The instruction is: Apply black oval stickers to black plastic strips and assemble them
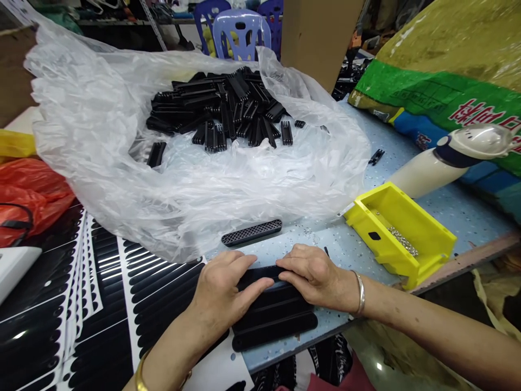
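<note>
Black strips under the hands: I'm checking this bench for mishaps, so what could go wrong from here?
The black strips pressed by the left hand and right hand lie close to the front edge of the table; a hard push could slide the nearest one off.
The yellow tray holding small metal bits also sits at that edge; a nudge might tip it and spill them.
</note>
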Demonstrator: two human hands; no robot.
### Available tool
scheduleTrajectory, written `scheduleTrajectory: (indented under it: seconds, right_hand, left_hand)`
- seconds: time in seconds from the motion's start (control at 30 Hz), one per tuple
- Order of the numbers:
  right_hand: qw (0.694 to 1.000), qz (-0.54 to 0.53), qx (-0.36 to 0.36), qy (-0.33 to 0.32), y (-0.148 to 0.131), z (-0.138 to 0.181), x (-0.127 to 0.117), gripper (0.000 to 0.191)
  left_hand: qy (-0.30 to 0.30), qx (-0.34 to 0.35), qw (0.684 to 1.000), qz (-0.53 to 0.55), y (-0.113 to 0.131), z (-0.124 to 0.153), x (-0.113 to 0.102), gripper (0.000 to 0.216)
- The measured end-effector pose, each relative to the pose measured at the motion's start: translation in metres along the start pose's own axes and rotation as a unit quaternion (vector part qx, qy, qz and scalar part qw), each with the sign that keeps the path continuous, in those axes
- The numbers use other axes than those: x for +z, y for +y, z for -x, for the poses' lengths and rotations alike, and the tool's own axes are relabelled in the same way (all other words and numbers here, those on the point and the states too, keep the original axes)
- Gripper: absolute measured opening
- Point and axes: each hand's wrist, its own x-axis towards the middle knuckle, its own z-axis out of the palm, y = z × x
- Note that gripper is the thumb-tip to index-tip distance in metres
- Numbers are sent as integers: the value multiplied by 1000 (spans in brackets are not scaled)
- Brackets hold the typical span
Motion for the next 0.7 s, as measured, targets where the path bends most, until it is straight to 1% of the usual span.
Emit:
scheduleTrajectory:
  seconds: [0.13, 0.2, 0.27, 0.37, 0.53, 0.7]
  right_hand:
    - [1000, -6, -16, 16, 1, 2, 2, 16]
    - [1000, -5, -13, 14, 2, 2, 3, 15]
    - [1000, -4, -10, 12, 2, 2, 3, 14]
    - [1000, -8, -9, 9, 2, 1, 2, 13]
    - [1000, -5, -3, 4, 2, 1, 2, 15]
    - [1000, 4, -3, 10, 3, 3, 3, 16]
  left_hand:
    - [-85, -29, 995, 52, 1, -14, 8, 26]
    - [-107, -52, 990, 73, 1, -18, 9, 23]
    - [-116, -67, 987, 91, 1, -21, 8, 21]
    - [-117, -68, 985, 104, 0, -21, 9, 23]
    - [-92, -60, 988, 105, -3, -18, 15, 28]
    - [-69, -41, 994, 74, -4, -14, 21, 30]
